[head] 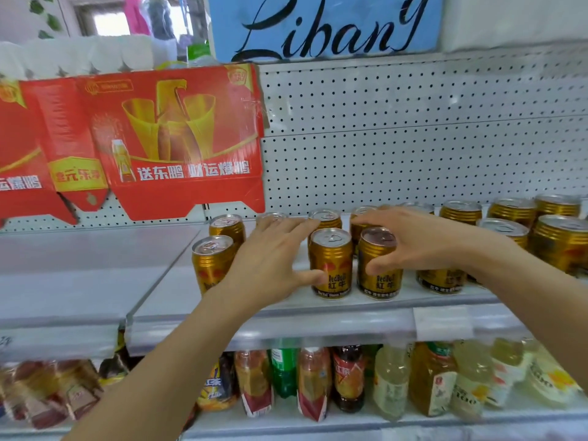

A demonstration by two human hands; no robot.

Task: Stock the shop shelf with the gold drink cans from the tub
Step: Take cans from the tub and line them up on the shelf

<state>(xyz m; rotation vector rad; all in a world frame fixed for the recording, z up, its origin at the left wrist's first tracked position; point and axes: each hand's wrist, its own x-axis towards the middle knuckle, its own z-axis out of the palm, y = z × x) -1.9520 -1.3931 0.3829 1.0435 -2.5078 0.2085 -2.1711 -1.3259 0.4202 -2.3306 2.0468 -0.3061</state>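
Note:
Several gold drink cans stand in rows on the white metal shelf (318, 316). My left hand (273, 259) lies flat over the shelf with straight fingers, and its thumb touches the side of a front-row gold can (332, 256). Right beside that one stands another front-row gold can (380, 281). My right hand (423, 240) holds it, thumb on its front and fingers reaching across behind its top. More gold cans (560, 240) fill the shelf's right end, and two (211, 262) stand left of my left hand. The tub is not in view.
A red cardboard display box (178, 144) hangs against the pegboard back wall (413, 138) at the upper left. The shelf section to the left (79, 265) is bare. Bottled drinks (391, 380) and snack packets (47, 393) fill the lower shelf. A blue sign (324, 27) sits above.

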